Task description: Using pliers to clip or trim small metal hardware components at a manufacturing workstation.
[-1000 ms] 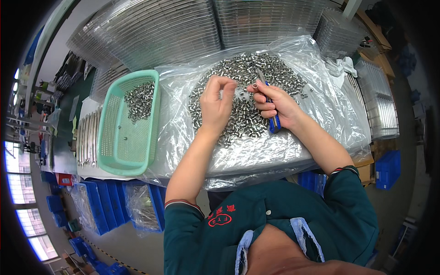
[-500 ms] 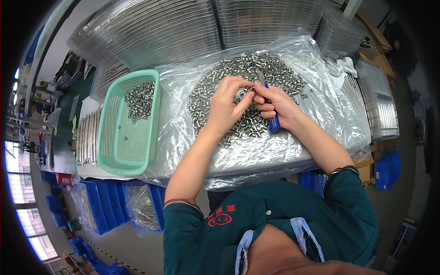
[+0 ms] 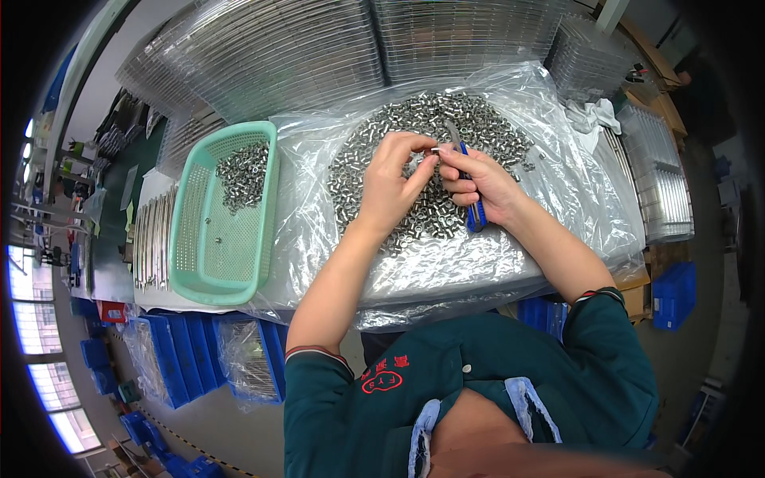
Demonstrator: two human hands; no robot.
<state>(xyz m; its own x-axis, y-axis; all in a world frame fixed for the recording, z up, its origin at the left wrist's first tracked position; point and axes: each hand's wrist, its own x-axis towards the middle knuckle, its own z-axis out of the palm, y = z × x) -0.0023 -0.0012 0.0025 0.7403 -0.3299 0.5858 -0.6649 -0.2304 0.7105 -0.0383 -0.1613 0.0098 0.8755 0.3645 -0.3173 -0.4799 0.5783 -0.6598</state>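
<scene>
Over a wide heap of small silvery metal sleeves [image 3: 374,135], my two hands meet at the fingertips. My left hand [image 3: 396,179] is closed in a pinch on one small metal sleeve [image 3: 436,150]. The thumb tip of my right hand [image 3: 482,185] reaches that same piece, while its curled fingers keep hold of a blue-handled utility knife [image 3: 476,215]. The knife's narrow grey blade points away from me, above the heap. Fingers partly cover the pinched piece, so its exact shape is hard to see.
Clear plastic sheeting [image 3: 307,199] lies beneath the heap. To the left stands a pale green basket [image 3: 182,263] with more sleeves at its far end. Stacked clear trays [image 3: 295,56] line the back, and others [image 3: 665,191] stand on the right. Blue crates [image 3: 179,358] sit below the table.
My left thumb and fingertips have shifted slightly, and the small sleeve between the fingertips shows more plainly. The utility knife stays in my right hand, almost unmoved.
</scene>
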